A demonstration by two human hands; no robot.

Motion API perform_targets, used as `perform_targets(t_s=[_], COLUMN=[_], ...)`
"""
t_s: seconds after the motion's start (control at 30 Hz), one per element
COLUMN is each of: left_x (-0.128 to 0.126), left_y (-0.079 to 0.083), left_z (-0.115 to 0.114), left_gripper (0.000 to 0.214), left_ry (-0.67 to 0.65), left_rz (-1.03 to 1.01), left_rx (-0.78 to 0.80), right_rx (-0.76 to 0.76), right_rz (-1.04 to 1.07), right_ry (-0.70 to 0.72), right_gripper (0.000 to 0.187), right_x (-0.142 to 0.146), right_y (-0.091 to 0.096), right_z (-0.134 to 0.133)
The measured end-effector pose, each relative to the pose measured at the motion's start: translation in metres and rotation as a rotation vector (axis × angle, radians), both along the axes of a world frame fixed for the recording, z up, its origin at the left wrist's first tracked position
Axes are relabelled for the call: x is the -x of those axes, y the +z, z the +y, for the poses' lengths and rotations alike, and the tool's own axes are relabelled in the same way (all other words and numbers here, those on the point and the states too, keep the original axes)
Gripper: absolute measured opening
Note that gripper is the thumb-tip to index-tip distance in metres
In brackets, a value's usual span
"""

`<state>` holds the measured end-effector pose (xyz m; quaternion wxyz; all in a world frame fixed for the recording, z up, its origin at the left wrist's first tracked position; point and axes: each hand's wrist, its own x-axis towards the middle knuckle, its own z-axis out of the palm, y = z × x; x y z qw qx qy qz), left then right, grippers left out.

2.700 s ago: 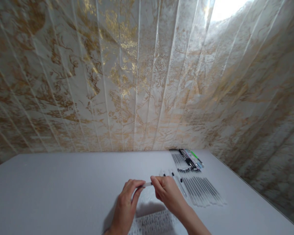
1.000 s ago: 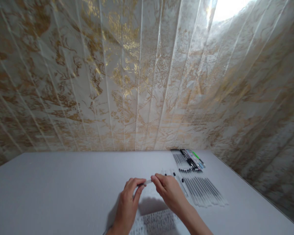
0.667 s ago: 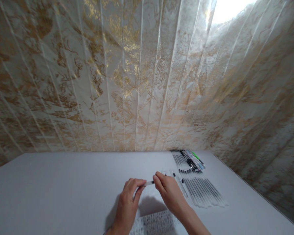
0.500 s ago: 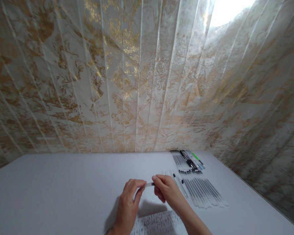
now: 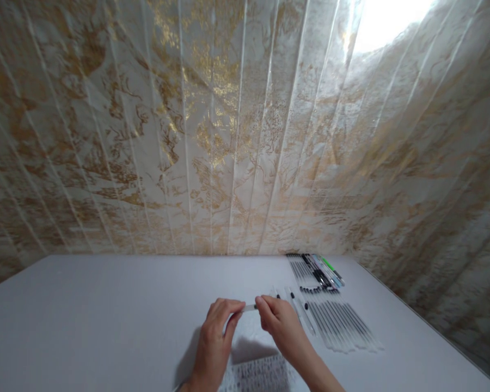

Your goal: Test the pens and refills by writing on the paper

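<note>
Above the white table (image 5: 118,321), both my hands grip one slim pen, and a short pale, translucent stretch of the pen (image 5: 250,307) shows between them. My left hand (image 5: 218,332) pinches one end between thumb and fingers. My right hand (image 5: 280,321) is curled around the other end, hiding most of it; a small dark part shows at its fingertips. Just beyond the right hand lie a few clear pens with black parts (image 5: 307,307). Under my hands is a patterned sheet or cloth (image 5: 261,373), its print too small to read.
A row of thin, dark-cored clear pens or refills (image 5: 343,324) lies at the right. Behind it sit more dark thin sticks (image 5: 300,268) and several assorted pens, one a green pen (image 5: 330,264). A gold-patterned curtain (image 5: 212,136) hangs behind the table.
The right hand has rotated slightly at the pen's end, while the left keeps its pinch. The whole view has shifted a little.
</note>
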<state>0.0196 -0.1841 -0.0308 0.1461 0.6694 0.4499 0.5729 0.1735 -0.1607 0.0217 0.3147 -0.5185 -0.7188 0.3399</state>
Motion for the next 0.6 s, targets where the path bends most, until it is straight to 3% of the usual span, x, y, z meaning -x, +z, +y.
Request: perform_targets(t_s=[0.13,0.27,0.33,0.4,0.47,0.6], left_x=[-0.002,-0.010,-0.017,-0.025,-0.034,-0.046], left_y=[0.008,0.025,0.033,0.037,0.036,0.019], left_z=[-0.001,-0.011,-0.020,-0.029,-0.038,-0.048], left_gripper=[0.011,0.012,0.014,0.015,0.016,0.030], left_ry=[0.009,0.000,-0.035,-0.085,-0.128,-0.137], left_rz=[-0.098,-0.226,-0.253,-0.258,-0.264,-0.215], left_rx=[0.041,0.110,0.135,0.144,0.143,0.089], right_rx=[0.119,0.071,0.014,-0.035,-0.074,-0.089], right_rz=[0.149,0.210,0.130,0.108,0.117,0.097], right_ry=[0.138,0.342,0.381,0.365,0.329,0.152], right_gripper=[0.051,0.013,0.008,0.001,0.009,0.015], right_x=[-0.004,-0.008,-0.006,-0.004,-0.004,-0.028], right_y=[0.010,0.028,0.032,0.030,0.026,0.017], right_z=[0.000,-0.010,-0.018,-0.025,-0.032,-0.046])
